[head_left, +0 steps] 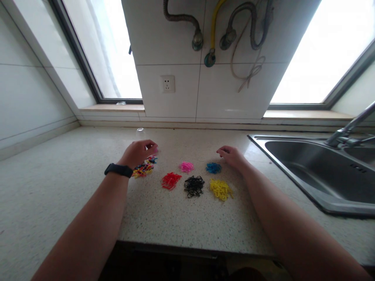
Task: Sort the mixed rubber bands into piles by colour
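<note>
Best to work the left hand (136,153) lightly beside the mixed pile (144,168), with fingertips only and wrist raised, so as not to drag loose pieces. Fingers there bent and nearly closed, with pink bits (156,149) right at the tips; cannot tell whether gripped or just behind. Mixed pile just on the near side of those fingers. Rightward, red pile (170,181), pink pile (186,167), black pile (194,186), blue pile (213,168) and yellow pile (221,189). Farthest right, right hand (233,157), fingers curled almost together near the blue pile, contents impossible to make out; best lifted clear of that edge.
</note>
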